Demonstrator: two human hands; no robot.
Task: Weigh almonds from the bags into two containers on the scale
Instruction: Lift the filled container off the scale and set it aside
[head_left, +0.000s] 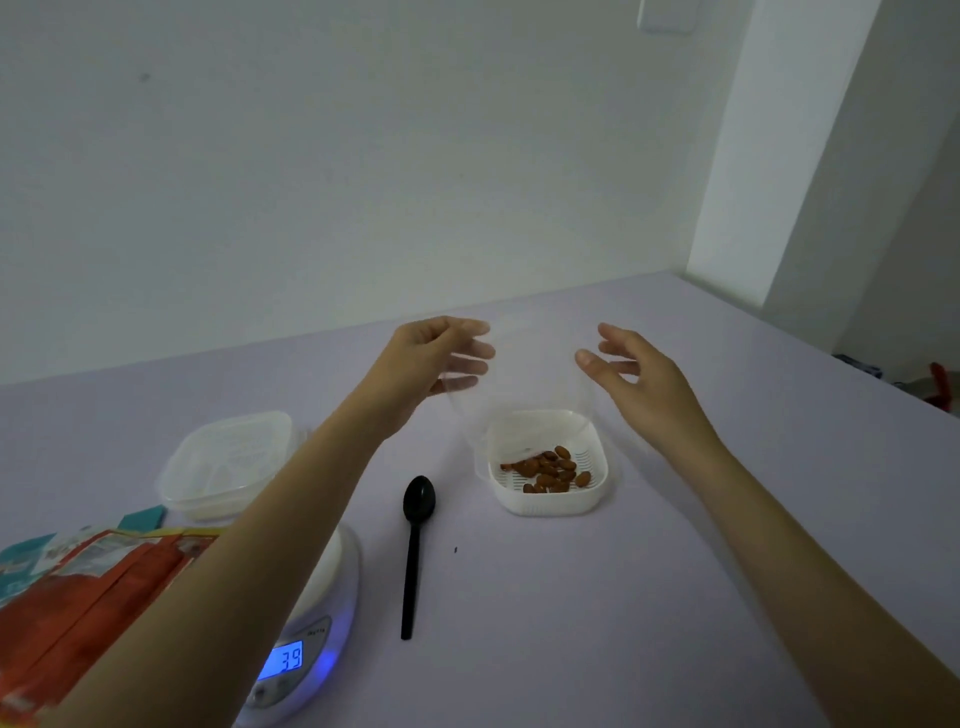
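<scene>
- Clear plastic piece (524, 374), above the almond container (548, 499), is barely visible.
- Left hand (431, 358) fingers curl behind it, gripping; whether the right hand (644, 379) holds it cannot be told.

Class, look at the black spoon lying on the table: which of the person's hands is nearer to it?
Left. The left hand hovers beyond the black spoon, past its bowl; the right hand is farther right, beyond the white basket.

The left hand (436, 358) hovers above and to the left of the white basket (550, 506), palm turned inward, fingers loosely curled and blurred. The right hand (641, 376) hovers above and to its right, fingers spread, thumb pointing inward.
</scene>
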